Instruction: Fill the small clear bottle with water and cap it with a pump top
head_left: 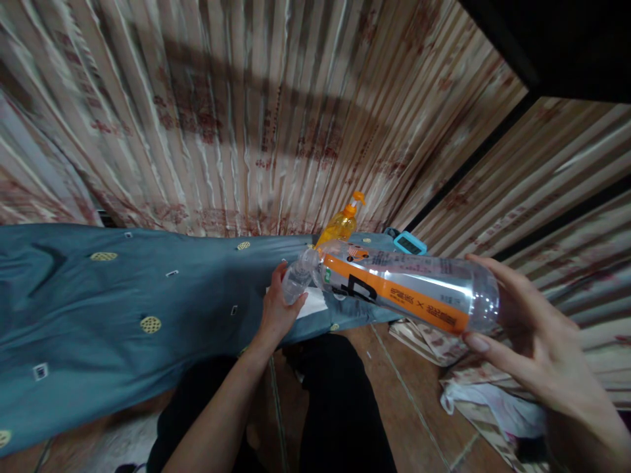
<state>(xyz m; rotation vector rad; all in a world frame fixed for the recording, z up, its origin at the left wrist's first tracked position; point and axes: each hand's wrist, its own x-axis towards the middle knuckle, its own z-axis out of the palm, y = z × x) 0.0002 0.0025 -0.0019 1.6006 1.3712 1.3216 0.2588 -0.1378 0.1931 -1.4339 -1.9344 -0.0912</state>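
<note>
Large clear bottle (409,289) with orange label, lying near horizontal in the air above the bed edge, base toward the right hand (537,341), neck toward the left. Right hand: fingers closed around the base, gripping it. Left hand (279,305): wrapped around a small clear bottle (300,279), held upright just at the large bottle's mouth; the two appear to touch. White paper (315,303) lies on the blue sheet (123,309) under the left hand. Orange pump bottle (342,223) stands behind, near a teal device (410,243). Striped curtain (256,112) behind; crumpled cloth (488,394) on the tiled floor at right.
</note>
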